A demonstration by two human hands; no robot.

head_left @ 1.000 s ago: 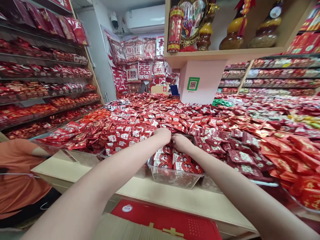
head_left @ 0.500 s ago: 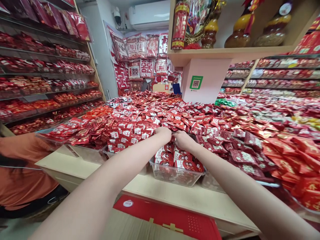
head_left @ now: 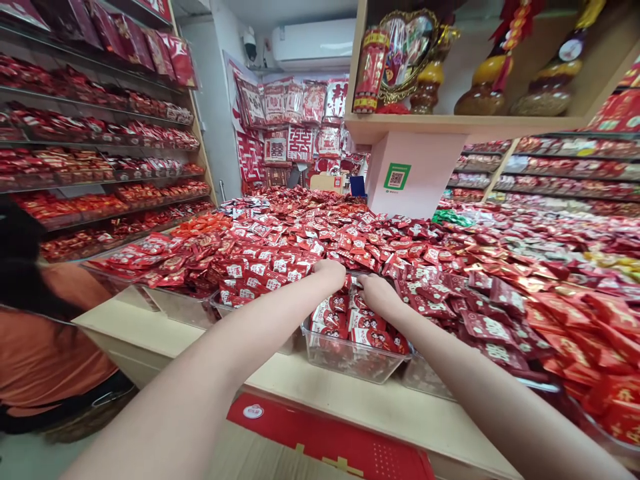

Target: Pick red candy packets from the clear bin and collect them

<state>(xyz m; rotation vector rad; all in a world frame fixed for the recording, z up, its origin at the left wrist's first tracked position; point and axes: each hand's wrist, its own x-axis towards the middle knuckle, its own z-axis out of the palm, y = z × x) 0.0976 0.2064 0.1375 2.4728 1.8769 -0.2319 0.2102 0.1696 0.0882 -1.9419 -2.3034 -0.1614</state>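
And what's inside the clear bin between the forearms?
Red packets with printed figures show in the clear bin. The left hand and right hand hide part of its back; what lies beneath the top packets is covered.

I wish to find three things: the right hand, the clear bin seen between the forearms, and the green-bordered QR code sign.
Right hand [head_left: 380,295], head view: back of the hand.
Clear bin [head_left: 356,361], head view: its front wall.
QR code sign [head_left: 397,177], head view: its middle.
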